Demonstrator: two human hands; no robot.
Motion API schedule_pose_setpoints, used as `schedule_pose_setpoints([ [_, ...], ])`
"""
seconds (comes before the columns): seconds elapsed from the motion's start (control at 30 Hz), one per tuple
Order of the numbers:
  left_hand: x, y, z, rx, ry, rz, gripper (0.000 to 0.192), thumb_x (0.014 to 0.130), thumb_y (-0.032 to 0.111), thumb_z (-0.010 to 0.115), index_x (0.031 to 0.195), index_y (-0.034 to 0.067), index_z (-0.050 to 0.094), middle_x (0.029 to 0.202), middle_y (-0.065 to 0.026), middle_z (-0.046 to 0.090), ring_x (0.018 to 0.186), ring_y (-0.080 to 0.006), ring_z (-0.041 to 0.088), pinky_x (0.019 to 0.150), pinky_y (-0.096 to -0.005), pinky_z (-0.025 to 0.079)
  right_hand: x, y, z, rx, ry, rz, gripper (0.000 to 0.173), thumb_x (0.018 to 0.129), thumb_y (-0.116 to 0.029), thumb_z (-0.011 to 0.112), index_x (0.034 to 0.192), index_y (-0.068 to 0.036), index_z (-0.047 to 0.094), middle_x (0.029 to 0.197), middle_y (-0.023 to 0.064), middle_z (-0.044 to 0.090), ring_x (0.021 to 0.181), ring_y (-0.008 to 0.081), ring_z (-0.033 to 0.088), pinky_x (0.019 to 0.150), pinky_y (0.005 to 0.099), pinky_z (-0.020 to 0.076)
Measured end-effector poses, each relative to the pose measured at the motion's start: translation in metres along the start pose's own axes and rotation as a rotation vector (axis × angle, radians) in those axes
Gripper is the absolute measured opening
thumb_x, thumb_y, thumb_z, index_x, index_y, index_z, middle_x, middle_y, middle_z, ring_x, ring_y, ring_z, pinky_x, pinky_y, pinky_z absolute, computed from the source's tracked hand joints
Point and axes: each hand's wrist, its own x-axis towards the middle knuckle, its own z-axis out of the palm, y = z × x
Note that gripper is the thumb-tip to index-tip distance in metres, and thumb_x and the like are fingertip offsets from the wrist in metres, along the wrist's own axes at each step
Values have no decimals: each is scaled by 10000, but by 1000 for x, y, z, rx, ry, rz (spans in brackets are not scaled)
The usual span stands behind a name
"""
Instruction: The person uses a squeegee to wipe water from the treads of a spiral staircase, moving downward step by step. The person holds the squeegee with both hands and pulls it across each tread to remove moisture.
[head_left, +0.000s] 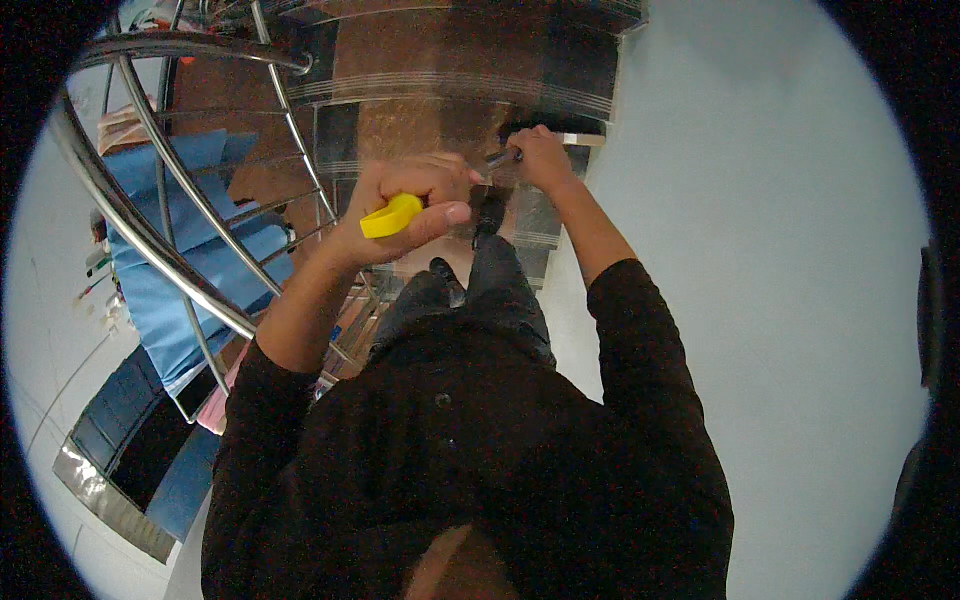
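My left hand (420, 199) is curled around a bright yellow plastic handle (391, 216), whose rounded end sticks out by the thumb. The rest of that object is hidden by my fingers. Farther out and to the right, my right hand (544, 156) is closed on a dark, slim grip with a shiny metal part (502, 157) pointing towards my left hand. What tool this belongs to is too blurred to tell. Both hands are held out over a staircase of brown and dark stone treads (420, 127). My dark shoes (489, 214) are on the steps below.
A stainless steel railing (187, 281) curves along the left side. Beyond it lie blue sheeting (169, 247), a pink cloth (217, 405) and assorted clutter. A plain pale wall (750, 225) runs up the right side. Ridged strips (465, 81) line the step edges.
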Motion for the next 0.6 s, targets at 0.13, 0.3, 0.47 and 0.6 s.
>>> schedule_pose_setpoints([
  [0.13, -1, -10, -8, -72, 41, 19, 318, 890, 136, 695, 650, 64, 500, 654, -44, 560, 655, -214, 577, 886, -450, 528, 10, 13, 23, 219, 9, -55, 304, 720, 0, 733, 1011, -76, 684, 1043, 128, 691, 989, 355, 654, 850, 446, 518],
  [0.3, -21, -23, -13, -80, 13, 91, 306, 878, 122, 682, 636, 69, 502, 646, -61, 567, 638, -233, 588, 799, -452, 541, 2, 10, 56, 474, 74, -63, 294, 748, 8, 712, 1025, -72, 655, 1014, 141, 677, 955, 318, 665, 821, 417, 513],
  [0.47, -44, -35, 2, 31, -170, 186, 300, 866, 119, 688, 630, 71, 508, 660, -57, 583, 642, -275, 608, 759, -446, 554, -27, 0, 101, 537, 219, -16, 295, 695, 84, 714, 910, -85, 603, 895, 114, 588, 816, 278, 564, 736, 373, 454],
  [0.6, -78, -35, 11, 108, -339, 255, 285, 830, 95, 711, 631, 57, 511, 630, -70, 528, 635, -299, 609, 752, -438, 576, -48, -21, 151, 673, 751, -154, 201, 775, 25, 743, 824, -67, 570, 801, 105, 577, 741, 310, 520, 696, 402, 436],
])
